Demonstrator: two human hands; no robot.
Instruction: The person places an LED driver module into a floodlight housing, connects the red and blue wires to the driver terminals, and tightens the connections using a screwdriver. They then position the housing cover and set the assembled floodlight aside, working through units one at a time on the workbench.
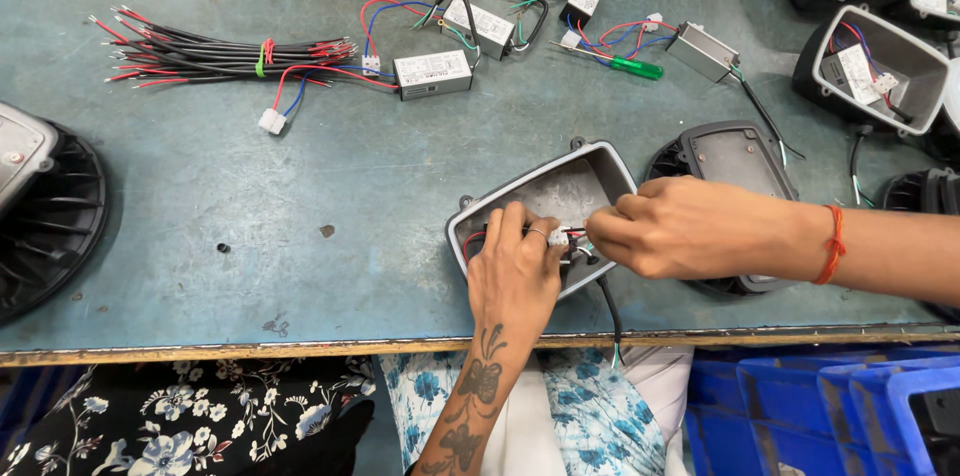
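Note:
A grey open lamp housing (570,184) lies tilted on the teal table near the front edge. My left hand (515,271), tattooed at the wrist, rests over its near rim, with the fingers on a small white connector (557,237) and its red and black wires. My right hand (680,228), an orange thread at the wrist, comes in from the right and pinches the same wires beside the connector. A black cable (611,308) leaves the housing toward the table edge.
A bundle of black and red wires (200,54) lies at the back left. Several small grey driver boxes (432,74) with leads and a green screwdriver (634,67) lie behind. More housings (872,68) stand at right, a finned lamp (50,216) at left, blue crates (830,406) below.

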